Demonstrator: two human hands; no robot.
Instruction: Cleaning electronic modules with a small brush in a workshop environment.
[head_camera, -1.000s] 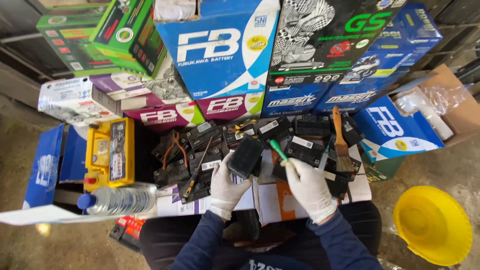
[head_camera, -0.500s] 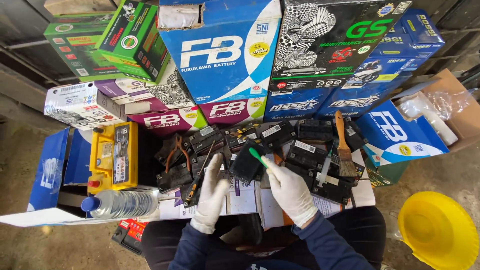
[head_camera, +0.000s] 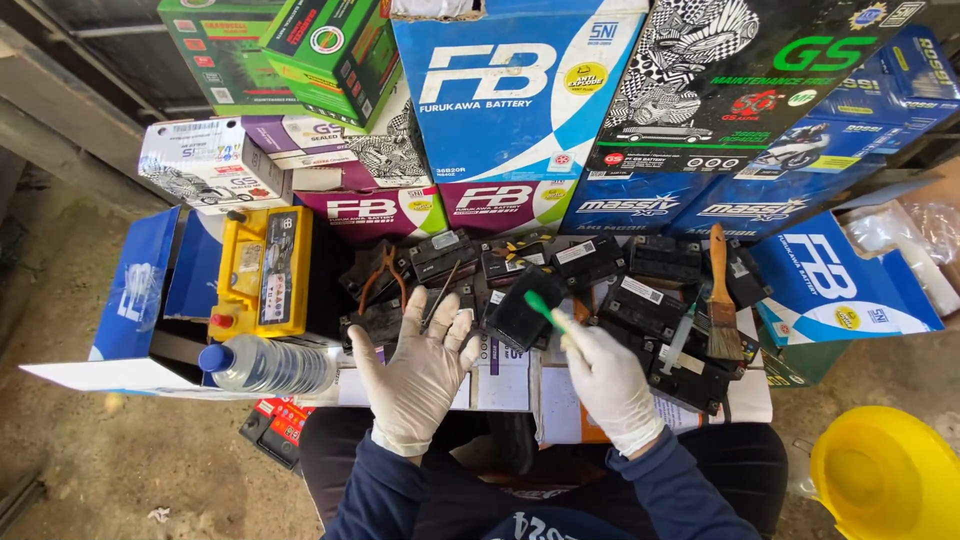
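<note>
Both my hands wear white gloves. My right hand grips a small green-handled tool whose tip rests on a small black battery lying on the work surface. My left hand is off the battery, fingers spread, palm down over white papers just left of it. Several more small black batteries lie in a row behind and to the right.
A yellow battery and a clear plastic bottle with a blue cap lie at the left. Pliers and a wooden paintbrush rest among the batteries. Stacked battery boxes wall the back. A yellow funnel-like bowl sits bottom right.
My left hand has let go of the black battery, drawn back toward me and spread its fingers. The right hand keeps the green tool on the battery.
</note>
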